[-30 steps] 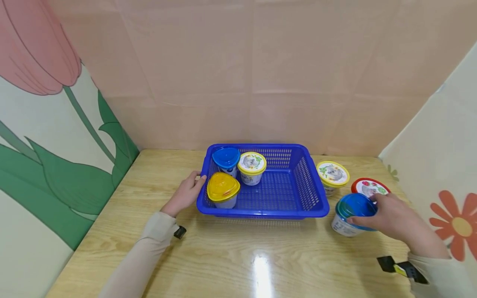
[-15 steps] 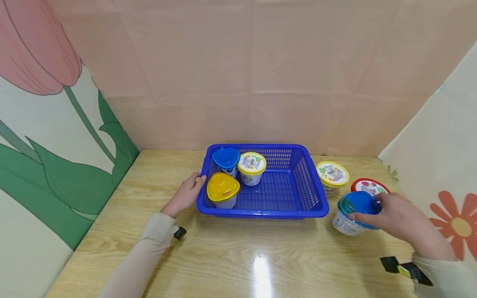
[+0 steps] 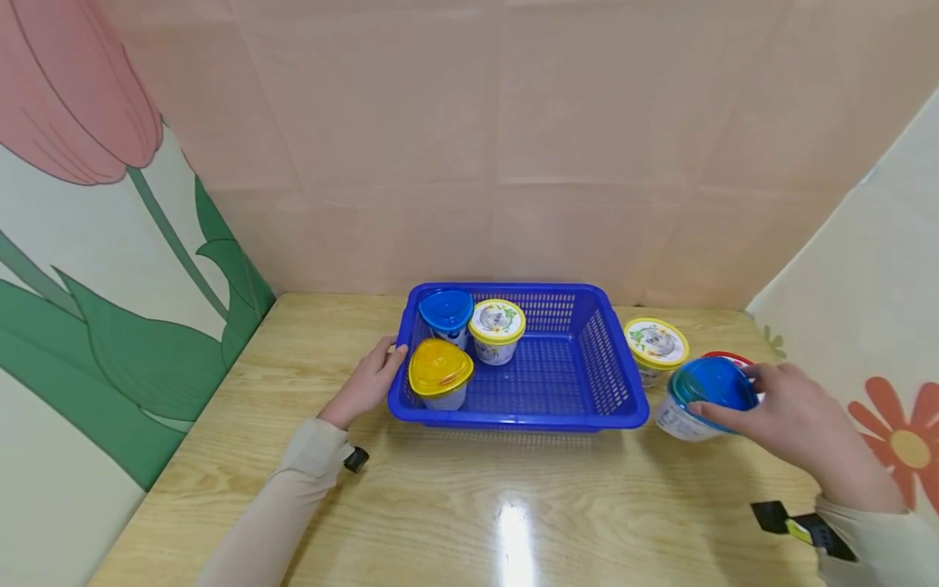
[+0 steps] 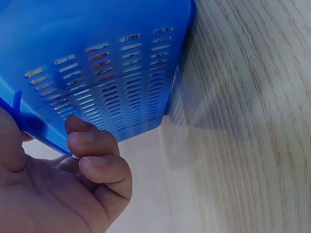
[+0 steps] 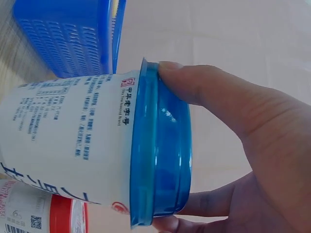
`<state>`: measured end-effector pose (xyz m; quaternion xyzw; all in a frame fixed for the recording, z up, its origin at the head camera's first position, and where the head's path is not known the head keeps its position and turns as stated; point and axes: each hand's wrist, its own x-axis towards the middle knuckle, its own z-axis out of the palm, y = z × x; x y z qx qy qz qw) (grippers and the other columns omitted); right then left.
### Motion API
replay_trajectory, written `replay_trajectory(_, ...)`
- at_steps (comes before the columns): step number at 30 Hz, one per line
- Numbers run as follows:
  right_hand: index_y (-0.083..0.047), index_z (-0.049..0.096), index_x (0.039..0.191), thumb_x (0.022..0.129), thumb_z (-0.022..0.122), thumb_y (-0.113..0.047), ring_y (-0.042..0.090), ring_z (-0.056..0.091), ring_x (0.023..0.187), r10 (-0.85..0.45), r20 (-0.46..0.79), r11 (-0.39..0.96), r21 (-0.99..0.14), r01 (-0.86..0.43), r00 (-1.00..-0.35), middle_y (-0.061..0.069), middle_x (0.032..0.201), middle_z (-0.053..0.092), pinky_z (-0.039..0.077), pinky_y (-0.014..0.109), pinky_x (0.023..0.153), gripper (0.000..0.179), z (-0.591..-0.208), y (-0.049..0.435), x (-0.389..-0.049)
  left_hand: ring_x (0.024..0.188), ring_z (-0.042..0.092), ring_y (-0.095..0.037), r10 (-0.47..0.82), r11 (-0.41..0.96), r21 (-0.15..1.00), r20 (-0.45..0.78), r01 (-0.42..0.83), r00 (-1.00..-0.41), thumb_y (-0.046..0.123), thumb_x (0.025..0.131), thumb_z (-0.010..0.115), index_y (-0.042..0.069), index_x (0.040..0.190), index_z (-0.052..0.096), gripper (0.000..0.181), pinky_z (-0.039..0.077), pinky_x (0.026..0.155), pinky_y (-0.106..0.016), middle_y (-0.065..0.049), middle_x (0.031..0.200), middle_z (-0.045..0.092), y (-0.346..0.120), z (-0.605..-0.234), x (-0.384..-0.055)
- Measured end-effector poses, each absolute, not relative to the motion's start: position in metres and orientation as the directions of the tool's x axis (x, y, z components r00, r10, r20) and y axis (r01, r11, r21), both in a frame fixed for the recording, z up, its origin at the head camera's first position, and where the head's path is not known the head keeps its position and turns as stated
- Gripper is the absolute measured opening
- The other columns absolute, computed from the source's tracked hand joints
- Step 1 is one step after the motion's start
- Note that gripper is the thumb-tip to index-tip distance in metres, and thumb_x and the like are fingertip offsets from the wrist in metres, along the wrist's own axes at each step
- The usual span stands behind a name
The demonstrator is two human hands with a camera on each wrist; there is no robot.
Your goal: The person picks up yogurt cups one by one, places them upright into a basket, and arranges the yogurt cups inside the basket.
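Observation:
My left hand [image 3: 367, 385] holds the left rim of a blue plastic basket [image 3: 513, 421]; in the left wrist view its fingers [image 4: 104, 170] curl under that rim beside the slotted wall. To the basket's right, my right hand [image 3: 795, 420] grips a white printed tub [image 3: 678, 420] by its blue lid [image 5: 170, 155], thumb on one side and fingers on the other. Inside the basket, on the left, stand a tub with a blue rounded-triangular lid [image 3: 446, 310], one with a yellow rounded-triangular lid [image 3: 438, 367] and one with a round koala-print lid [image 3: 497, 320].
Right of the basket stands another koala-print tub [image 3: 655, 342] with a yellow rim. A red-lidded tub [image 5: 63, 213] is mostly hidden behind the held tub in the head view. The wooden table [image 3: 440, 514] meets a covered wall at the back and a flower-printed panel [image 3: 880, 326] at right.
My right hand has raised the blue-lidded tub and shifted it slightly toward the back, so it now covers more of the red-lidded tub. My left hand has stayed on the basket rim.

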<state>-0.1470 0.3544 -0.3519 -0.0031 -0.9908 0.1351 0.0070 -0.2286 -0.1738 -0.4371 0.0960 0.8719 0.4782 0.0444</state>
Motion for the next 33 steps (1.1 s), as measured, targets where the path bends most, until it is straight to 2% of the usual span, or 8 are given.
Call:
replay_trajectory(6, 0.022, 0.048, 0.125, 0.073, 0.076, -0.069, 0.051, 0.052, 0.087, 0.031, 0.078, 0.958, -0.286, 0.008, -0.996, 0.043, 0.109, 0.05, 0.053, 0.048, 0.055, 0.109, -0.351, 0.352, -0.149, 0.094, 0.068, -0.023, 0.21, 0.513, 0.85, 0.012, 0.12, -0.978, 0.038, 0.11, 0.033, 0.004, 0.146, 0.039, 0.05, 0.056, 0.079, -0.038, -0.019, 0.117, 0.067, -0.174, -0.438, -0.229)
replay_trajectory(12, 0.021, 0.051, 0.121, 0.074, 0.078, -0.065, 0.05, 0.052, 0.088, 0.039, 0.15, 0.953, -0.303, -0.009, -0.988, 0.041, 0.107, 0.052, 0.052, 0.05, 0.055, 0.102, -0.345, 0.348, -0.15, 0.085, 0.063, -0.022, 0.198, 0.533, 0.837, 0.02, 0.125, -0.98, 0.04, 0.11, 0.034, 0.004, 0.15, 0.034, 0.054, 0.052, 0.071, -0.033, -0.016, 0.105, 0.065, -0.173, -0.439, -0.23)
replay_trajectory(17, 0.019, 0.052, 0.12, 0.073, 0.078, -0.066, 0.048, 0.051, 0.088, 0.053, 0.207, 0.957, -0.29, -0.009, -0.977, 0.038, 0.105, 0.052, 0.049, 0.049, 0.053, 0.101, -0.339, 0.343, -0.151, 0.087, 0.063, -0.023, 0.194, 0.548, 0.828, 0.018, 0.124, -0.981, 0.04, 0.11, 0.033, 0.005, 0.153, 0.03, 0.056, 0.052, 0.074, -0.035, -0.015, 0.105, 0.065, -0.173, -0.438, -0.23)
replay_trajectory(26, 0.018, 0.053, 0.119, 0.071, 0.079, -0.067, 0.048, 0.049, 0.091, 0.079, 0.27, 0.957, -0.29, -0.003, -0.96, 0.036, 0.105, 0.054, 0.046, 0.053, 0.057, 0.101, -0.329, 0.334, -0.154, 0.098, 0.064, -0.026, 0.209, 0.579, 0.806, -0.004, 0.121, -0.978, 0.043, 0.109, 0.03, 0.009, 0.156, 0.025, 0.058, 0.054, 0.088, -0.044, -0.018, 0.119, 0.064, -0.173, -0.435, -0.228)
replay_trajectory(33, 0.016, 0.054, 0.121, 0.074, 0.078, -0.065, 0.048, 0.048, 0.096, 0.096, 0.325, 0.951, -0.308, -0.009, -0.941, 0.034, 0.109, 0.053, 0.044, 0.058, 0.064, 0.097, -0.321, 0.325, -0.154, 0.095, 0.065, -0.026, 0.217, 0.588, 0.799, -0.004, 0.128, -0.976, 0.044, 0.109, 0.029, 0.009, 0.158, 0.022, 0.06, 0.054, 0.085, -0.043, -0.019, 0.118, 0.064, -0.171, -0.432, -0.227)
